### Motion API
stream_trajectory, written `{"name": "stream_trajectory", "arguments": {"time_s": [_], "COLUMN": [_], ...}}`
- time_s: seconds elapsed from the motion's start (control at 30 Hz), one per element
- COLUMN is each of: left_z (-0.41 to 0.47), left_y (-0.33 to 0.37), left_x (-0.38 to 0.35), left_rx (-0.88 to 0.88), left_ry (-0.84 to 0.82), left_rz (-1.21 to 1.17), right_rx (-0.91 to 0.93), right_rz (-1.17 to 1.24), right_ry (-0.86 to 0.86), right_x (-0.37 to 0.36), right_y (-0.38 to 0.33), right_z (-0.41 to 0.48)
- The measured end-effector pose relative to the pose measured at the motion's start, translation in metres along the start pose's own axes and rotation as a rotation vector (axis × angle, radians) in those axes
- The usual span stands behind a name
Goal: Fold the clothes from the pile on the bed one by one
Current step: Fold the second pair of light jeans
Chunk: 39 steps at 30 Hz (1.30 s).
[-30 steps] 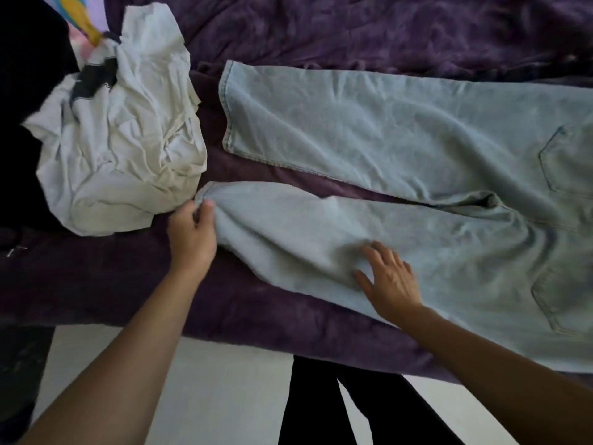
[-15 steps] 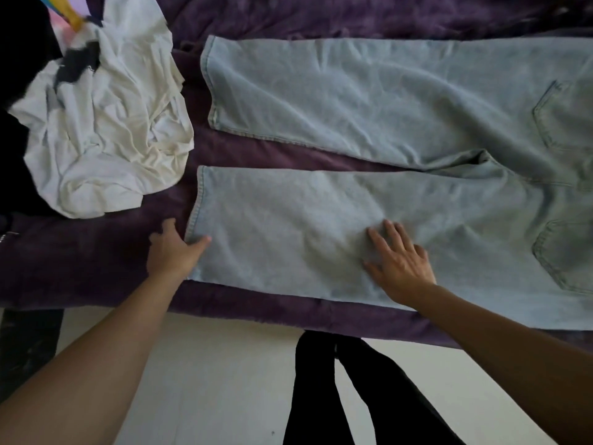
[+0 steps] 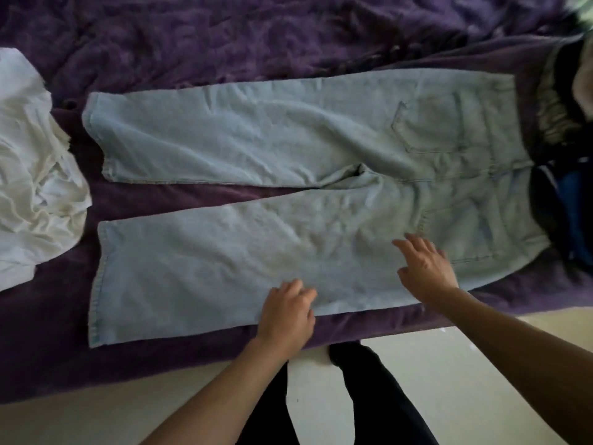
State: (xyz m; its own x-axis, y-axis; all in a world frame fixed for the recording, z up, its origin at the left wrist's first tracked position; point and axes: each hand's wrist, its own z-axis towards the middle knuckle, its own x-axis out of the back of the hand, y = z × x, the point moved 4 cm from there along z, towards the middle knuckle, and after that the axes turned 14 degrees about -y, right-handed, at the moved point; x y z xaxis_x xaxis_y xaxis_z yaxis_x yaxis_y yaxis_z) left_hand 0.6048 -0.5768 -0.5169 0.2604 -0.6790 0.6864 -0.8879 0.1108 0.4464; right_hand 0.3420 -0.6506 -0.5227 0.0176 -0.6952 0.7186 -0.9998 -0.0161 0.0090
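Across purple bedspread (image 3: 224,36), had jeans (image 3: 256,139) lying flat, pockets up. Rested left hand (image 3: 285,313), fingers relaxed, on jeans' near edge; spread right hand (image 3: 423,268) wide nearer the waistband, gripping nothing. Risked a skewed fold from lifting one leg unevenly.

Matt denim jeans (image 3: 256,149) — plush bedspread (image 3: 224,36)
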Motion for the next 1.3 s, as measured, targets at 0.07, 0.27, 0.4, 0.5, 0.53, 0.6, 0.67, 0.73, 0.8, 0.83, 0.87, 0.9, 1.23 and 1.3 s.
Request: {"name": "stream_trajectory", "arguments": {"time_s": [0.07,0.27,0.4,0.5,0.53,0.6,0.67,0.73,0.8,0.83,0.87,0.9,1.23,1.3], "left_z": [0.021,0.071,0.076,0.069,0.069,0.072,0.079,0.088,0.101,0.109,0.119,0.13,0.284,0.308], "left_y": [0.032,0.044,0.046,0.054,0.054,0.05,0.043,0.033,0.021,0.015,0.01,0.004,-0.047,-0.047], "left_x": [-0.019,-0.062,-0.061,-0.051,-0.042,-0.015,0.023,0.07,0.119,0.142,0.164,0.183,0.302,0.295], "left_rx": [-0.012,0.155,0.213,0.242,0.275,0.319,0.338,0.382,0.401,0.386,0.366,0.346,0.382,0.418], "left_ry": [-0.079,-0.194,-0.088,-0.118,-0.105,-0.006,0.111,0.25,0.386,0.437,0.471,0.495,0.533,0.494], "left_rz": [0.061,0.227,0.168,0.102,0.059,-0.024,-0.067,-0.045,-0.027,-0.027,-0.026,-0.02,0.004,0.013], "right_rx": [-0.098,-0.252,-0.22,-0.131,-0.078,0.025,0.077,0.141,0.225,0.238,0.23,0.208,-0.153,-0.131], "right_rz": [-0.118,-0.23,-0.173,-0.163,-0.128,-0.036,0.015,0.047,0.056,0.049,0.031,0.009,-0.088,-0.086], "right_ry": [-0.118,-0.119,-0.016,-0.041,0.003,0.135,0.249,0.319,0.401,0.436,0.473,0.507,0.468,0.468], "right_x": [-0.007,-0.028,-0.027,-0.023,-0.016,0.008,0.045,0.09,0.14,0.165,0.188,0.21,0.315,0.299], "right_y": [0.062,0.197,0.236,0.252,0.256,0.262,0.265,0.263,0.258,0.255,0.252,0.249,0.208,0.198], "right_z": [-0.002,0.014,0.027,0.024,0.023,0.024,0.029,0.042,0.056,0.064,0.075,0.088,0.243,0.254]}}
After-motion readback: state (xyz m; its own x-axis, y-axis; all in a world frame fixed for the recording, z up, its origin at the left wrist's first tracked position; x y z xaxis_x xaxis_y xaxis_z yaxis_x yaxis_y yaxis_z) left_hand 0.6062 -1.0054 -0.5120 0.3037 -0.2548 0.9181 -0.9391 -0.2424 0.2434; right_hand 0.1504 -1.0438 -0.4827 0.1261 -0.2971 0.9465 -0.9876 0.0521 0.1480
